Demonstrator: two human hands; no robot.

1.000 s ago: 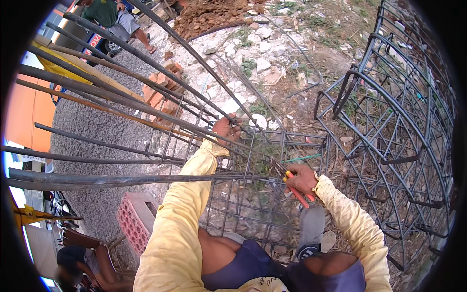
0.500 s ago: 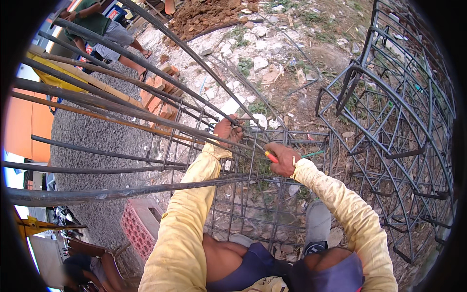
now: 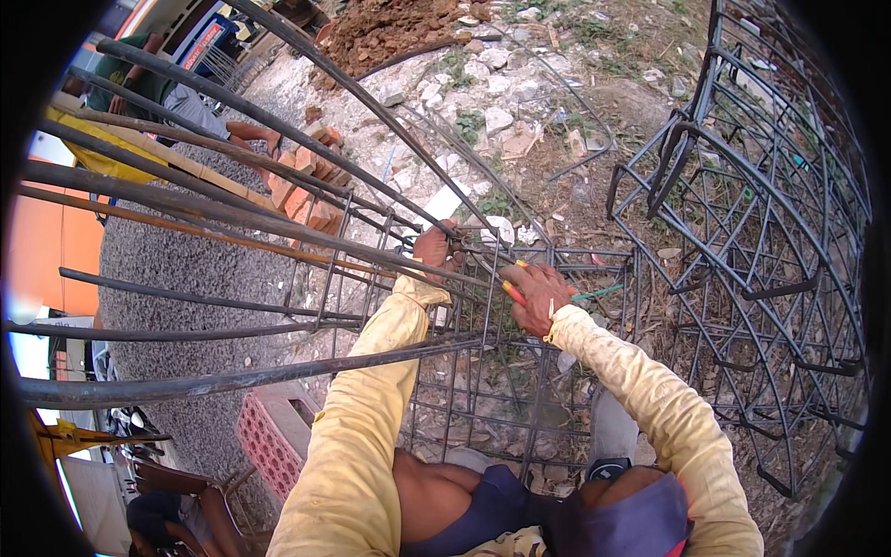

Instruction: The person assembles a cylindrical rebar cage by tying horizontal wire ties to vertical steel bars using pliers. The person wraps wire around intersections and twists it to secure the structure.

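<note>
My right hand grips pincers with red and yellow handles. The two handles stand a little apart, and their jaws point left to a crossing of bars. Just left of them, my left hand is closed around a steel reinforcing bar at that crossing; whether it also holds wire is too small to make out. Both hands work at a rebar cage of long bars and thin square stirrups, which lies in front of my legs. Thick long bars run from it toward the left.
Another stack of bent stirrup cages stands on the right. A pink hollow block is at the lower left, beside a grey gravel heap. Broken bricks and rubble lie farther off. One person is at the upper left, another sits lower left.
The pincers' handles have spread, with a second yellow handle end now showing above my right hand. My left hand stays at the bar. The person at upper left has shifted left and lower.
</note>
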